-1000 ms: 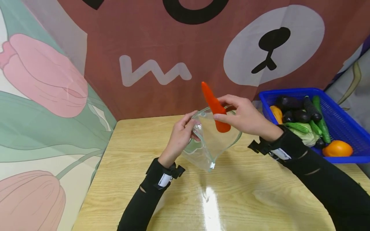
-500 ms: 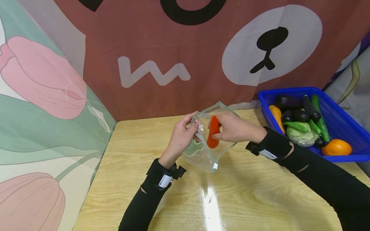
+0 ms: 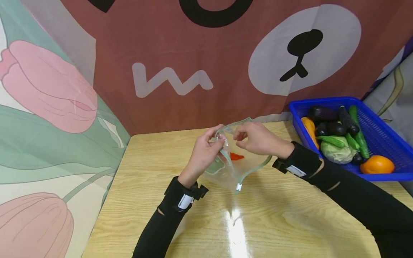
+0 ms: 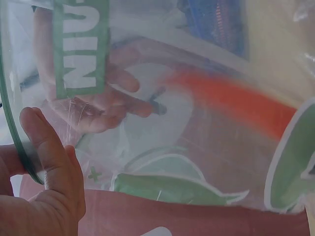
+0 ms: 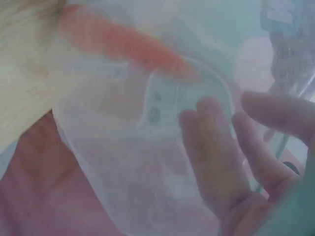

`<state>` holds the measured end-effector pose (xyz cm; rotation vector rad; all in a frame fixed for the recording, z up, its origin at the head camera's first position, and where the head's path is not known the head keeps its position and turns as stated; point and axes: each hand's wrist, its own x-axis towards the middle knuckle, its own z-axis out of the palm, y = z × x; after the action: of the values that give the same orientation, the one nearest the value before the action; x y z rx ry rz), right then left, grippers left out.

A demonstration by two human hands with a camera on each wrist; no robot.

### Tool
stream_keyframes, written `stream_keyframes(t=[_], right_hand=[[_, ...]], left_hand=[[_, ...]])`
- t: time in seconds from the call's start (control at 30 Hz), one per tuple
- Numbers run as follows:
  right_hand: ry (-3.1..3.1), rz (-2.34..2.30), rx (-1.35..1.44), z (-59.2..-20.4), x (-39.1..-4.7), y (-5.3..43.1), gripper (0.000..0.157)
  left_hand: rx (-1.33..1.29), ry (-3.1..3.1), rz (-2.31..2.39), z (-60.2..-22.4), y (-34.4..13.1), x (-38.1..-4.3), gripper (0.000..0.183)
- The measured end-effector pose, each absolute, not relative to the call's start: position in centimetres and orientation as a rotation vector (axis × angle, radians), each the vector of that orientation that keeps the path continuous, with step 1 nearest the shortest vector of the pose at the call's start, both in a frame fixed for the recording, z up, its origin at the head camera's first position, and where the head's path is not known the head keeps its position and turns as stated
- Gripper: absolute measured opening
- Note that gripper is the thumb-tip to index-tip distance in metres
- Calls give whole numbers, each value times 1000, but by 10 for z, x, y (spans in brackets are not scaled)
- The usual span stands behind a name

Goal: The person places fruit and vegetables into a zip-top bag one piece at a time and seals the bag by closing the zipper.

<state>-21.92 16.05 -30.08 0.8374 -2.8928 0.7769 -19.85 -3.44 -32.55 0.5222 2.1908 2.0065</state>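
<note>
A clear zip bag point(image 3: 226, 175) with a green rim and white slider hangs above the table, its mouth spread. The left hand point(image 3: 206, 148) pinches the bag's left rim between thumb and fingers. An orange carrot point(image 3: 236, 156) is inside the bag, below the right hand point(image 3: 255, 138); in the left wrist view the carrot point(image 4: 236, 101) is blurred and apart from the fingers. The right hand is at the mouth, fingers loosely bent and holding nothing; in the right wrist view its fingers point(image 5: 216, 152) show beside the bag's printed film, with the carrot point(image 5: 128, 46) beyond them.
A blue plastic basket point(image 3: 387, 143) stands at the right with eggplants point(image 3: 322, 113), a cucumber point(image 3: 360, 141), a cabbage point(image 3: 337, 150) and an orange round fruit point(image 3: 377, 165). The wooden table point(image 3: 155, 172) meets a printed cloth point(image 3: 167, 114) at the back.
The right hand lowered the carrot into the bag's mouth and let it go. The carrot has dropped deeper into the bag. The left hand keeps its grip on the rim.
</note>
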Motion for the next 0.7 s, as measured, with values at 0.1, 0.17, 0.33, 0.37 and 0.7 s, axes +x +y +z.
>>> stream_keyframes(t=[0.1,0.17,0.33,0.37,0.7], right_hand=[[-2858,774,816,-297,-217,161,3],[-2818,784,817,-293,-214,162,3],[-2707,789,831,-282,-211,168,4],[-2703,786,819,-280,-210,170,4],[-2781,740,546,-273,-217,215,4]], left_hand=[[526,2198,2003,-326,-35,-199,44],[522,2215,1992,-326,-36,-200,44],[510,2233,1967,-326,-37,-202,44],[507,2236,1962,-326,-37,-202,44],[472,2259,1919,-306,-36,-188,46]])
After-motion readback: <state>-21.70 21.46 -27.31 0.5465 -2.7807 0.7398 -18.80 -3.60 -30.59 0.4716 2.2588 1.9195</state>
